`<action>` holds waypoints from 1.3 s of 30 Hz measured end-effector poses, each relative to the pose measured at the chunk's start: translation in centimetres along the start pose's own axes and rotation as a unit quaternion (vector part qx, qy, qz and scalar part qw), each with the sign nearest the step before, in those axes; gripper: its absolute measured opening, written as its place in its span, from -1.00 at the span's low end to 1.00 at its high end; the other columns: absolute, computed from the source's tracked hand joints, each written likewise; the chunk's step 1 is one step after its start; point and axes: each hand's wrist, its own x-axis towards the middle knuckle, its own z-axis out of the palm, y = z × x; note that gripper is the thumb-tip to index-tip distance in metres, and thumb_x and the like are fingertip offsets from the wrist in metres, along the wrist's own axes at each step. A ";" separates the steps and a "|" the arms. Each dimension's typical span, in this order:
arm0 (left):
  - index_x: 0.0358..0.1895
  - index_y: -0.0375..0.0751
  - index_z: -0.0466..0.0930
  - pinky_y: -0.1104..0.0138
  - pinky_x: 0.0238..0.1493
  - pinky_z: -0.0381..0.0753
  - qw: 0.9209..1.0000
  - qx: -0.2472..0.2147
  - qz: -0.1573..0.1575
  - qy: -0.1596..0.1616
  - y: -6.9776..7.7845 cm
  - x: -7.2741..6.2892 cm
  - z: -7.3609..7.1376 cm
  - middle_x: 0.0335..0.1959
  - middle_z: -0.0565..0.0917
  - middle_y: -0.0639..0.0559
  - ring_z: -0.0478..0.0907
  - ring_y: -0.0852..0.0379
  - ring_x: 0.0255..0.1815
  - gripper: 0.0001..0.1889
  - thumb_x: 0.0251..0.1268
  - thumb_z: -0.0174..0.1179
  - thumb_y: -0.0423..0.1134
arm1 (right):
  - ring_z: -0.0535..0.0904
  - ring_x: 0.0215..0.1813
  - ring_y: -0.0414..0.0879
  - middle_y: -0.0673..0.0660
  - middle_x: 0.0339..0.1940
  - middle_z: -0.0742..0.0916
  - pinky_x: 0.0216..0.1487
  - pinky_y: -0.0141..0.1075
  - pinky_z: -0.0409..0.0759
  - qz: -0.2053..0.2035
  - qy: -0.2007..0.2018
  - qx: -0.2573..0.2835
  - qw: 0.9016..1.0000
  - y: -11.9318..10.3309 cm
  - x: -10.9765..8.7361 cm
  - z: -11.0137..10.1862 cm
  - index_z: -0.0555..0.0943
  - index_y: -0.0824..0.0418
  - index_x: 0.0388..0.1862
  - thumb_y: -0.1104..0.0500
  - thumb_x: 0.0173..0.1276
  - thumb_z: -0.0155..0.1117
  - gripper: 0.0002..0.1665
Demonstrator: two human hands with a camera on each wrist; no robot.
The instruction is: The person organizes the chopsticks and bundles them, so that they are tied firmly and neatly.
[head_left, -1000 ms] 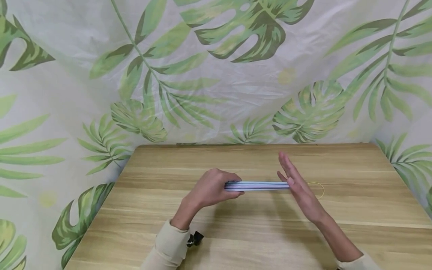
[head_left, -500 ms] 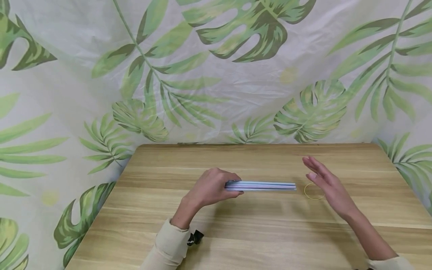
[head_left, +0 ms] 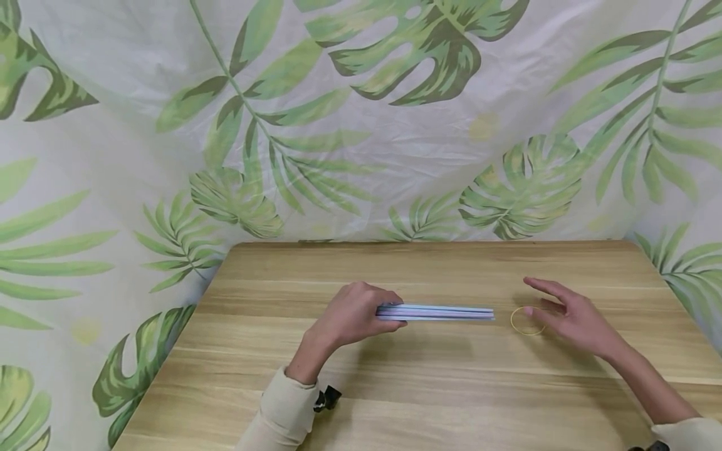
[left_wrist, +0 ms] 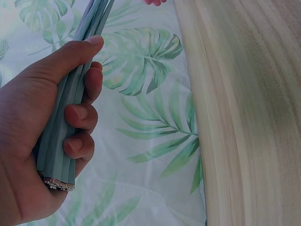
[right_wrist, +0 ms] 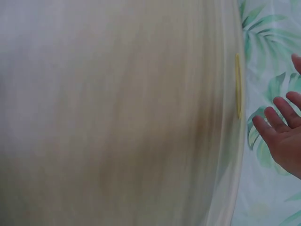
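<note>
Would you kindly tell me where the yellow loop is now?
In the head view, the yellow loop lies on the table, right of centre, between the free end of the bluish bundle and the right hand.

left sleeve (head_left: 284, 407): beige, folded cuff behind left hand (head_left: 350, 316) | black angular piece (head_left: 327, 398) beside cuff | right sleeve (head_left: 690, 433): beige, behind right hand (head_left: 583, 322)

I have an open gap between the right end of the blue bundle (head_left: 442, 312) in my left grip (head_left: 352, 316) and my right grip (head_left: 578, 321) — the thin yellow loop (head_left: 511, 322) lies there, overlapped by my thumb (head_left: 540, 316) in the head view. Nearer me, the bench (head_left: 468, 388) leaves broad room between my left sleeve (head_left: 289, 404) and right forearm (head_left: 648, 380); beyond it, the leaf-printed cloth (head_left: 403, 156) blocks the way.
</note>
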 end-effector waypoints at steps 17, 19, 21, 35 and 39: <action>-0.14 0.00 0.84 0.51 -0.34 0.50 1.000 0.007 0.000 -0.009 0.1 -0.1 0.1 -0.35 0.80 0.26 0.47 0.43 -0.48 -0.83 0.31 0.54 -0.07 | 0.76 0.11 -0.09 0.16 0.10 0.86 0.00 -0.40 0.70 -0.050 -0.013 -0.163 0.985 2.7 1.1 -0.2 0.76 0.20 0.22 0.14 0.32 0.63 -0.50; -0.14 0.01 0.84 0.51 -0.34 0.50 1.000 0.008 -0.002 -0.010 0.1 -0.1 0.1 -0.35 0.80 0.26 0.46 0.43 -0.48 -0.84 0.31 0.54 -0.07 | 0.77 0.10 -0.06 0.13 0.08 0.86 -0.02 -0.36 0.70 -0.052 -0.016 -0.173 0.983 2.7 1.3 -0.1 0.77 0.20 0.20 0.17 0.33 0.62 -0.53; -0.15 0.02 0.84 0.51 -0.35 0.50 1.000 0.008 -0.004 -0.011 0.1 -0.1 0.1 -0.35 0.79 0.26 0.46 0.43 -0.49 -0.84 0.31 0.54 -0.07 | 0.77 0.08 -0.04 0.11 0.06 0.87 -0.05 -0.33 0.71 -0.054 -0.018 -0.179 0.982 2.7 1.5 -0.1 0.78 0.19 0.19 0.19 0.33 0.61 -0.55; -0.14 0.03 0.84 0.49 -0.35 0.51 1.000 0.000 -0.012 -0.016 0.2 -0.1 0.1 -0.34 0.81 0.26 0.46 0.42 -0.48 -0.83 0.31 0.55 -0.05 | 0.62 -0.24 -0.42 -0.06 -0.26 0.81 -0.24 -0.41 0.65 -0.034 -0.047 -0.151 0.987 2.3 2.4 0.2 0.78 0.29 0.11 0.39 0.34 0.52 -0.65; -0.14 0.03 0.84 0.49 -0.35 0.51 1.000 -0.001 -0.013 -0.020 0.3 0.0 0.1 -0.33 0.81 0.26 0.47 0.42 -0.48 -0.82 0.30 0.55 -0.04 | 0.56 -0.30 -0.46 -0.13 -0.32 0.78 -0.30 -0.41 0.59 -0.036 -0.054 -0.159 0.985 2.3 2.5 0.3 0.78 0.29 0.08 0.42 0.35 0.49 -0.67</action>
